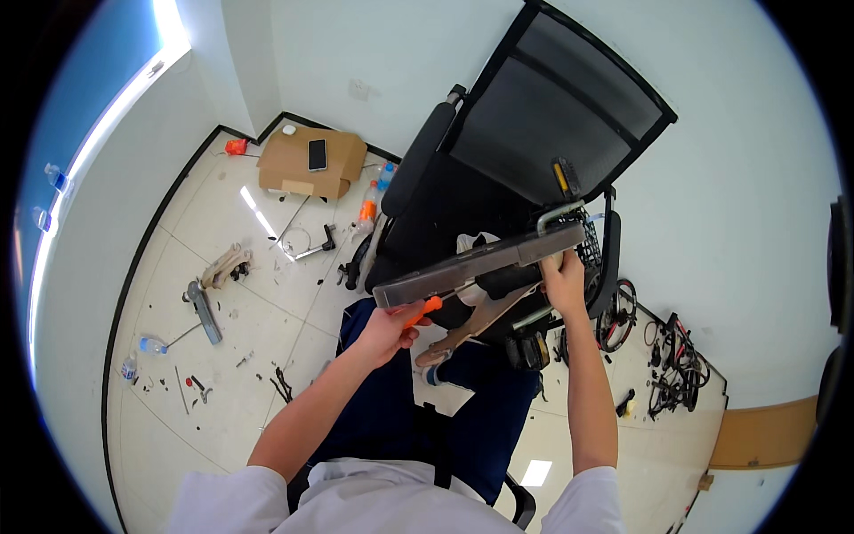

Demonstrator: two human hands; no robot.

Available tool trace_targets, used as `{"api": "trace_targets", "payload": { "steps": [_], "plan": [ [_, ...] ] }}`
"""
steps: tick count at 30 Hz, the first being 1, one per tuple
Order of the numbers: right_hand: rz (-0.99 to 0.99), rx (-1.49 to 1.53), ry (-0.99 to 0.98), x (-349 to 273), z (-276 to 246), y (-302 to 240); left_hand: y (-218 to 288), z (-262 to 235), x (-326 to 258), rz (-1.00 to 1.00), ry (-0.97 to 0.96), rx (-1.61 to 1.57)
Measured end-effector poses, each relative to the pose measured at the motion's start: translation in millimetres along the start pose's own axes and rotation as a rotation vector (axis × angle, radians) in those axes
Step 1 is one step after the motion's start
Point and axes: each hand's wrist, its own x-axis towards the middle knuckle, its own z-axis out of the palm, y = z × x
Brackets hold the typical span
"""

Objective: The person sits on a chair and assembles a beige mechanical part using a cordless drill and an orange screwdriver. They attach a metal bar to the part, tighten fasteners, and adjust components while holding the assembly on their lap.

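A long dark grey chain guard point(480, 265) slants up to the right across my lap, in front of a black office chair point(463, 200). My left hand point(391, 336) is closed around an orange-handled screwdriver point(425, 310), just below the guard's left end. The screwdriver's thin shaft points up to the right; where its tip rests is hidden. My right hand point(564, 283) grips the guard's right end from below. Beside that end, a silver crank arm point(560, 214) carries an upright pedal point(565, 178). Another pedal point(528, 351) hangs lower. A beige frame piece point(480, 327) lies beneath the guard.
A cardboard box point(307, 165) with a phone point(318, 155) on it sits by the wall. Bottles point(368, 206) stand beside the chair. Several loose parts, including a grey bracket point(205, 311), lie on the left floor. Bike parts point(680, 369) are piled at right.
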Motion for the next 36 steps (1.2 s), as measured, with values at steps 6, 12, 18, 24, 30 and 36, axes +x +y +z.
{"api": "trace_targets", "payload": {
  "steps": [6,12,18,24,30,36],
  "plan": [
    [-0.021,-0.009,0.007,3,1,2,-19,10,-4,0.696,0.2,0.791],
    [0.014,0.008,-0.028,-1,-2,-7,-18,6,-5,0.875,0.148,0.82],
    [-0.035,0.013,-0.001,0,1,-10,-8,7,1,0.277,0.165,0.475],
    [-0.011,-0.004,-0.016,1,0,-9,-2,4,-1,0.098,0.02,0.099],
    [-0.099,0.004,0.026,4,1,3,1,1,-2,-0.157,-0.016,-0.287],
    [-0.045,0.025,0.011,1,1,-5,-7,10,-4,0.291,0.104,0.488]
  ]
}}
